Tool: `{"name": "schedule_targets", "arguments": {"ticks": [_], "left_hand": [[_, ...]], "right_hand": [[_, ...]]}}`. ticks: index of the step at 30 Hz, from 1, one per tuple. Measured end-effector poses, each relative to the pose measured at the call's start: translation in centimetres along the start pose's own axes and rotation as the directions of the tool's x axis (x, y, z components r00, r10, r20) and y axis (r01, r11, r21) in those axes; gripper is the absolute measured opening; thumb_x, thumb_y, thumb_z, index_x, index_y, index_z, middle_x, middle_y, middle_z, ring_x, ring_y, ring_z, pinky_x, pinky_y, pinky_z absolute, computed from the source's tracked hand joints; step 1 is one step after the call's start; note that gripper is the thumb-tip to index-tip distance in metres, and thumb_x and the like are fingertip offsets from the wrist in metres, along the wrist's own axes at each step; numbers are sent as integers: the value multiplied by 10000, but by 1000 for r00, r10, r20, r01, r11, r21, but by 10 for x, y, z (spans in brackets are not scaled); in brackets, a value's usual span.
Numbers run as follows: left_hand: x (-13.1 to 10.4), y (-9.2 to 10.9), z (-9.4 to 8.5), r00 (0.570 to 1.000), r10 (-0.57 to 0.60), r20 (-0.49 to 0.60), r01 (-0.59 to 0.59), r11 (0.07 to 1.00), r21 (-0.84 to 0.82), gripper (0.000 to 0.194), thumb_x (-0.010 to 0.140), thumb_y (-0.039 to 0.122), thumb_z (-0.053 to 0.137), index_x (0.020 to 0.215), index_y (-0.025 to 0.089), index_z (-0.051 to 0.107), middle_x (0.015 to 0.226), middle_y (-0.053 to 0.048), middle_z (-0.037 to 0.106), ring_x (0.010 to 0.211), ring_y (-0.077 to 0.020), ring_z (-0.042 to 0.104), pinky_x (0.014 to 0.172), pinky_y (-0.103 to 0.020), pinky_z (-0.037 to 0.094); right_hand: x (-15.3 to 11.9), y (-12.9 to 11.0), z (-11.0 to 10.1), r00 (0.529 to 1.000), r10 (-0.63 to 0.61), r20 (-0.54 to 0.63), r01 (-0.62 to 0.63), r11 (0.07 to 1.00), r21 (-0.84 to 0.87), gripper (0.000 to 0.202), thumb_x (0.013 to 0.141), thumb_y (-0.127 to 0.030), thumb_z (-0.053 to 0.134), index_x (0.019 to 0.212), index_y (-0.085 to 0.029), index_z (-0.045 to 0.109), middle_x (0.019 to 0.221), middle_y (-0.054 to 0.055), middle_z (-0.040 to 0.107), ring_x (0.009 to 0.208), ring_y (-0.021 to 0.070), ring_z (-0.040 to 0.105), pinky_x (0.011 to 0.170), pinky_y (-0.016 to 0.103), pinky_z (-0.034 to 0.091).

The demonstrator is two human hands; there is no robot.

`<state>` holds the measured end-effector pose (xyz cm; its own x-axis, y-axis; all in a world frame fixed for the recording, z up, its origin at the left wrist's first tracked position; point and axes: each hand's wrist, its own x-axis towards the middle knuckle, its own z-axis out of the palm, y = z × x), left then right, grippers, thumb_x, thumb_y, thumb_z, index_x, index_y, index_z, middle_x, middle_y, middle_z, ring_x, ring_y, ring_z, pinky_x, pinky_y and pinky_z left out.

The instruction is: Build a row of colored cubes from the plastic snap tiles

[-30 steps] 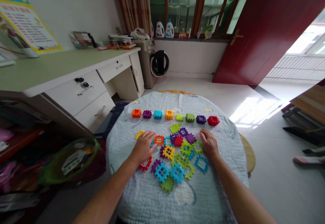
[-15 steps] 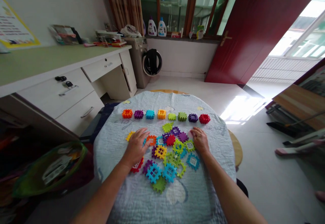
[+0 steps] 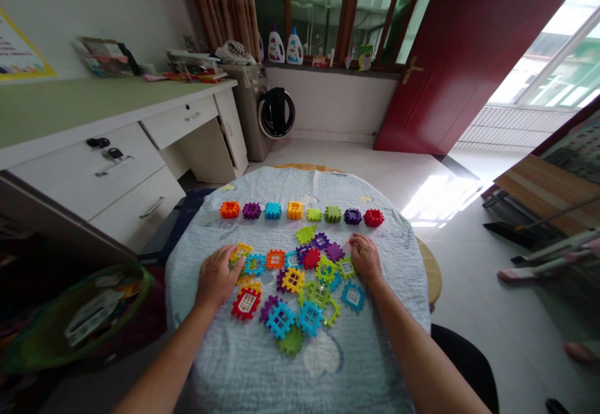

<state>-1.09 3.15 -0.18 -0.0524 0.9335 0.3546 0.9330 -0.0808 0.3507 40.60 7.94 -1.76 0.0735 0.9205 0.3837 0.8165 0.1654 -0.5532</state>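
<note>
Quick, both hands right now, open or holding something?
Left hand: thumb and fingers apart, at the yellow piece; grip can't be told.
Right hand: curled, beside the lime window piece; hold can't be told.

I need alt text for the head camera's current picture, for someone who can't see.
A person's left hand and right hand flank scattered, colourful notched pieces on a cloth-covered table; beyond them stands a row of eight blocks.

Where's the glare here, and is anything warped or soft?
Head view: sunlight glares off the pale glossy floor; head view: the tall red door slants, likely lens distortion; head view: the green-rimmed basket looks dim and soft, the multicoloured notched plastic pieces clearer.
</note>
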Motion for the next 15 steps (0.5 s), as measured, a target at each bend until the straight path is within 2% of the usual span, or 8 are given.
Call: {"name": "schedule_targets", "arguments": {"ticks": [8, 12, 15], "left_hand": [[-1, 2, -3, 1000, -5, 3, 5, 999, -40, 477, 898, 483, 393, 1163, 148, 606, 1209, -136, 653, 1147, -281, 589, 1021, -445, 434], [-1, 4, -3, 1000, -15, -4, 14, 999, -46, 450, 899, 466, 391, 1129, 154, 619, 1191, -132, 662, 1140, -278, 593, 1014, -446, 442], [-1, 4, -3, 1000, -7, -7, 6, 998, -56, 426, 899, 454, 390, 1086, 155, 629, 1166, -129, 670, 1116, -271, 602, 1010, -441, 443]], "right_hand": [[1, -6, -8, 1000, 4, 25, -6, 998, 56, 210, 773, -261, 511, 838, -209, 703, 1063, 94, 692, 1021, 232, 602, 991, 396, 428], [1, -19, -19, 991, -1, 134, -15, 993, 117, 215, 789, -333, 537, 870, -226, 704, 1088, 77, 688, 1055, 243, 590, 996, 427, 407], [-10, -42, -29, 969, -67, 239, 38, 991, 125, 258, 795, -374, 591, 992, -238, 688, 1128, 68, 655, 1118, 251, 547, 1006, 431, 380]]}}
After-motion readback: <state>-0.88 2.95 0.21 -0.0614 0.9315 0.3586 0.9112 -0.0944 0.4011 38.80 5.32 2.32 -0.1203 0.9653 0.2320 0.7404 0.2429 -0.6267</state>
